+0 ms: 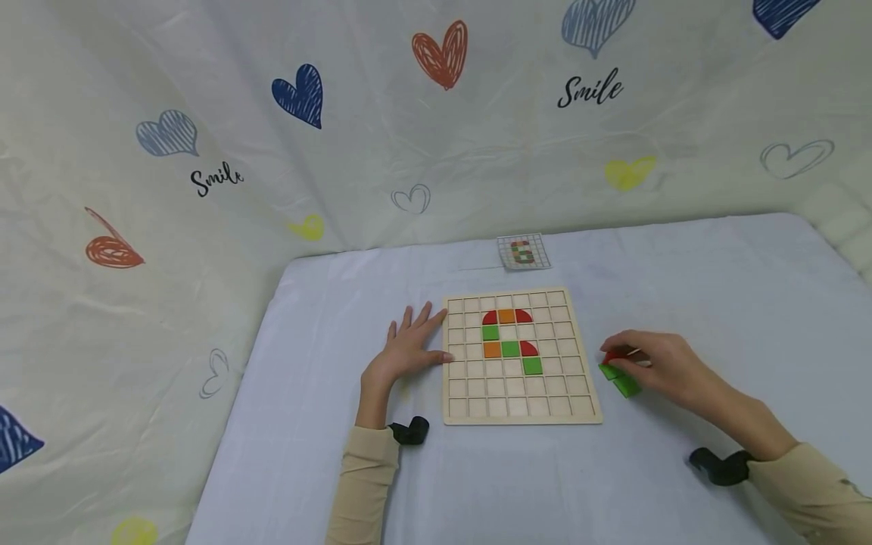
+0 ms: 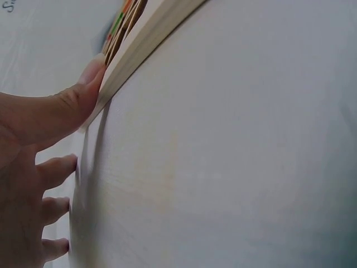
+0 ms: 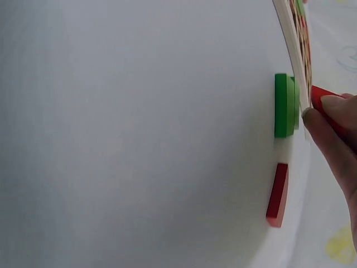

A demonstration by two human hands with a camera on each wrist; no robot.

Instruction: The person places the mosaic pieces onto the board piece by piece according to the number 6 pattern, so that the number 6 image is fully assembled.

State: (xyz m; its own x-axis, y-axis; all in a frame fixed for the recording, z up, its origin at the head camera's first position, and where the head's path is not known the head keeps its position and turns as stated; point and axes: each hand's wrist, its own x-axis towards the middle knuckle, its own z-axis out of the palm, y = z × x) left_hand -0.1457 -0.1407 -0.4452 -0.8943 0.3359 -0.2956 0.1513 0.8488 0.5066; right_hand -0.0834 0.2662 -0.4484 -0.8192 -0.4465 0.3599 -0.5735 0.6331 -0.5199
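My left hand [image 1: 406, 352] lies with spread fingers at the left side of the wooden grid board [image 1: 477, 411]. Its thumb [image 2: 89, 84] rests on the board's rim. Red quarter-circle tiles [image 1: 523, 316], orange square tiles [image 1: 492, 350] and green square tiles [image 1: 532, 366] sit in cells of the grid. Right of the board, my right hand [image 1: 664, 367] pinches a red tile [image 3: 329, 110] between thumb and finger. Close under that hand, green tiles [image 1: 627, 387] lie on the table. A second red tile [image 3: 278, 195] lies near them in the right wrist view.
A small pattern card [image 1: 524, 252] with a printed grid lies behind the board, near the table's back edge. The white-covered table [image 1: 327, 341] meets a cloth backdrop [image 1: 368, 136] with hearts. Black wrist mounts [image 1: 722, 466] show at both sleeves.
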